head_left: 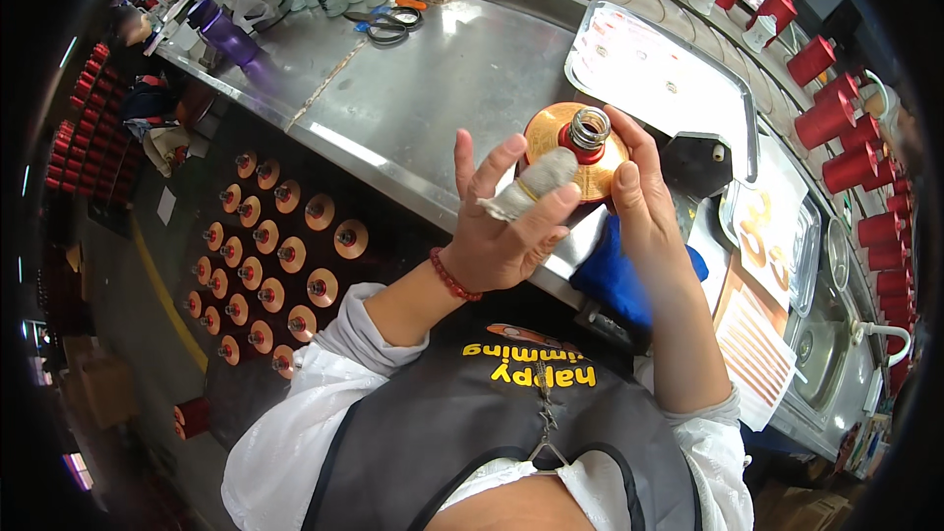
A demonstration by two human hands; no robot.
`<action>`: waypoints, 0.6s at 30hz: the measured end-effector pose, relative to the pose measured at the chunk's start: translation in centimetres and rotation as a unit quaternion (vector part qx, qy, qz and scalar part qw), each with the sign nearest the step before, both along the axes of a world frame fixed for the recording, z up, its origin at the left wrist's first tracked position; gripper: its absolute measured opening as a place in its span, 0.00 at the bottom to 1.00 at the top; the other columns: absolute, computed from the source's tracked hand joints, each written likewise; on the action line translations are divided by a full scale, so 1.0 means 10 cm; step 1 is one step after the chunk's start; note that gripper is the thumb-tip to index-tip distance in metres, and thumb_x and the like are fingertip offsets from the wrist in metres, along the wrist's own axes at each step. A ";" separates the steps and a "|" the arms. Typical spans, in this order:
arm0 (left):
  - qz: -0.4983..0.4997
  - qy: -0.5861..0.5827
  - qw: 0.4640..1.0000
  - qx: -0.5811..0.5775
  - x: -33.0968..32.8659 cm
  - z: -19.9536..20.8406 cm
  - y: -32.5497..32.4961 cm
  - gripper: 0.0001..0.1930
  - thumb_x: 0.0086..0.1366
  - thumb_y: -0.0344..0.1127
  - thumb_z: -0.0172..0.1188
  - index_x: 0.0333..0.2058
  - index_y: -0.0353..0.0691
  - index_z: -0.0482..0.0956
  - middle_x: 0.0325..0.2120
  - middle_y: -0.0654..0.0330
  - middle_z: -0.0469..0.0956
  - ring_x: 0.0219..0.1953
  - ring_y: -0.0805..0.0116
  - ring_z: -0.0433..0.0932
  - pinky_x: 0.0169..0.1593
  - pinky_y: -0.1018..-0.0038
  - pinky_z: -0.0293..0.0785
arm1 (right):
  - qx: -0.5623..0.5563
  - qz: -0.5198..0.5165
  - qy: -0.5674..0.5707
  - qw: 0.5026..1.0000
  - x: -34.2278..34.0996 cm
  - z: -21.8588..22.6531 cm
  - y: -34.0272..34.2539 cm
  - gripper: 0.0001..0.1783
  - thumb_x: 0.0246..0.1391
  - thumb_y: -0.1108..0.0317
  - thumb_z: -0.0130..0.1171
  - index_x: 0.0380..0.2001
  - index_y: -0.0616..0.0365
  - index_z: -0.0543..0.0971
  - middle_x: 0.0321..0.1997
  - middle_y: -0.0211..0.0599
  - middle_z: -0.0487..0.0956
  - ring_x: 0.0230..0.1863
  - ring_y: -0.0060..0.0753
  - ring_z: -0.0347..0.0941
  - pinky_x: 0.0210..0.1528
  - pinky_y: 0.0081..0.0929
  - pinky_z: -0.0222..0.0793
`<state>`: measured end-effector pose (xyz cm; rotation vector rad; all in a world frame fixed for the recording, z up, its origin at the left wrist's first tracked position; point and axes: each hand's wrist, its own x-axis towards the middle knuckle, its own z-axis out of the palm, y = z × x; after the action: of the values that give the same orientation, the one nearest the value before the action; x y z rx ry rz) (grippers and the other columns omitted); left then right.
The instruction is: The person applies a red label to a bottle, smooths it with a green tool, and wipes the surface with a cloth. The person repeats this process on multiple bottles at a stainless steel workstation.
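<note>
A dark grey apron with yellow lettering [413, 442] fills the space nearest the camera, between white sleeves. From the left, gold-topped red bottles with clear necks [264, 234] stand in rows below the table's edge. A purple plastic drinking bottle [224, 31] and dark-handled scissors [388, 28] lie farther back on the grey steel table [423, 79].

The left hand [506, 241] wears a red bead bracelet [450, 275]; its fingers are spread wide, gripping nothing, and a pale cloth finger cover [536, 187] lies against the gold top of a round red bottle with an uncapped clear threaded neck [587, 147]. This bottle sits between the two hands, above the table's near edge, in the right hand [646, 211], whose thumb and fingers close around its right side.

Below it is a crumpled blue cloth [624, 280]; right of it, a black angular block [700, 165] and a white sheet of copper-coloured strips [752, 359].

With the right hand apparently carrying most of the weight, a loosened grip could drop the bottle. Uneven pressure might crease the gold surface, and the loose-looking cover could snag or slip off.
</note>
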<state>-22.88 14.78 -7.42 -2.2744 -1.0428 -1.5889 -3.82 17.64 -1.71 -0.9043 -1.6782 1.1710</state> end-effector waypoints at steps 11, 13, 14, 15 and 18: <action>-0.097 -0.077 0.992 -0.022 -0.08 0.16 0.10 0.30 0.58 0.44 0.70 0.57 0.45 0.71 0.58 0.47 0.69 0.62 0.53 0.66 0.73 0.45 0.44 | 0.102 -0.082 -0.014 0.991 0.29 0.21 0.00 0.27 0.57 0.76 0.61 0.60 0.63 0.70 0.56 0.43 0.80 0.54 0.32 0.77 0.54 0.28 0.74; -0.140 -0.151 0.968 -0.144 -0.14 0.12 0.18 0.47 0.56 0.48 0.74 0.66 0.35 0.56 0.61 0.41 0.64 0.61 0.48 0.66 0.70 0.51 0.54 | 0.141 -0.077 -0.126 0.979 0.38 0.44 -0.06 0.16 0.54 0.81 0.61 0.47 0.60 0.75 0.43 0.41 0.84 0.45 0.32 0.82 0.48 0.28 0.77; -0.184 -0.204 0.937 -0.218 -0.10 0.09 0.22 0.53 0.55 0.48 0.75 0.69 0.32 0.50 0.60 0.41 0.65 0.60 0.47 0.67 0.69 0.54 0.57 | 0.229 -0.064 -0.195 0.952 0.27 0.52 -0.08 0.15 0.50 0.81 0.63 0.41 0.56 0.78 0.37 0.36 0.82 0.41 0.33 0.80 0.44 0.29 0.77; -0.218 -0.248 0.909 -0.255 -0.02 0.14 0.24 0.58 0.54 0.50 0.77 0.70 0.32 0.46 0.60 0.41 0.65 0.58 0.47 0.70 0.66 0.59 0.63 | 0.347 -0.009 -0.238 0.907 0.16 0.65 -0.02 0.15 0.48 0.80 0.64 0.40 0.57 0.78 0.36 0.35 0.81 0.39 0.34 0.78 0.43 0.31 0.75; -0.166 -0.157 0.943 -0.243 -0.08 0.17 0.32 0.57 0.53 0.49 0.77 0.70 0.32 0.47 0.60 0.42 0.66 0.56 0.48 0.72 0.63 0.58 0.66 | 0.494 0.077 -0.300 0.813 0.05 0.81 0.10 0.17 0.36 0.72 0.67 0.36 0.55 0.81 0.34 0.32 0.78 0.33 0.39 0.72 0.39 0.34 0.69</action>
<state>-23.65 17.97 -5.73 -2.6901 -1.3039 -2.0736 -3.31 18.60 6.38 -0.4490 -2.4986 -0.0701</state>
